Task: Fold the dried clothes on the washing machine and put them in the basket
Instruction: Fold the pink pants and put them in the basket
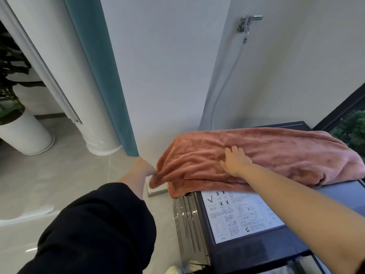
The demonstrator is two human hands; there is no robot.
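A salmon-pink fleece cloth (280,153) lies in a long folded heap across the back of the dark washing machine top (246,252). My left hand (145,168) pinches the cloth's left end, which hangs off the machine's left edge. My right hand (236,160) lies flat on the cloth near its middle, fingers spread. No basket is in view.
A white instruction sticker (241,212) covers the lid in front of the cloth. A tap and hose (246,24) hang on the wall behind. Left of the machine are tiled floor (59,184), a teal curtain (106,80), a white column (65,76) and a potted plant (21,131). A window (351,123) is at right.
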